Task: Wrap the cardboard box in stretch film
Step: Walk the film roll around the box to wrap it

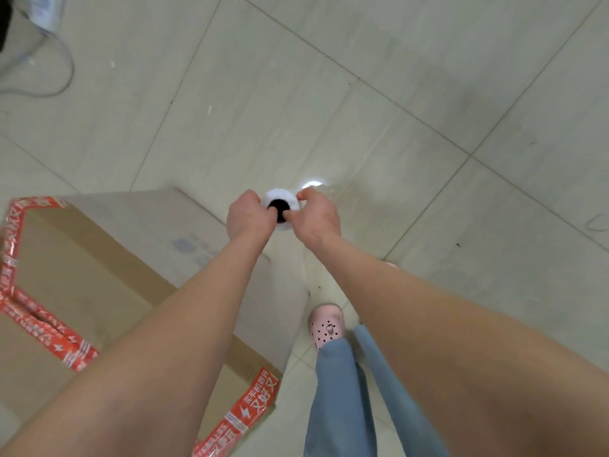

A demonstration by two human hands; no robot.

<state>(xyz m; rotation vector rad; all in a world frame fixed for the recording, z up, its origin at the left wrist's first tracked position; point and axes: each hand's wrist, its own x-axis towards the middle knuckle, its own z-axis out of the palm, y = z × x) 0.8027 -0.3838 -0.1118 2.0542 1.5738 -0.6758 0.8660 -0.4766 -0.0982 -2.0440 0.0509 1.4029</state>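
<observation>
The left grip (250,214) and the right grip (318,214), both bare hands, close around a white roll of stretch film with a dark hollow core (280,201). The roll is seen end-on. A thumb from each side hooks into the core and the fingers curl round the outside.

The roll hangs just beyond the far corner of a large brown cardboard box sealed with red printed tape (82,258). The box stands on the pale tiled floor (329,94) to the person's left. A milky sheen on the box's near side suggests film already lies there.

Wrapping appears to be under way, with the film being drawn round a corner. The next move calls for steady tension while walking the roll along the next side. A pink perforated clog (326,326) stands close to the box.
</observation>
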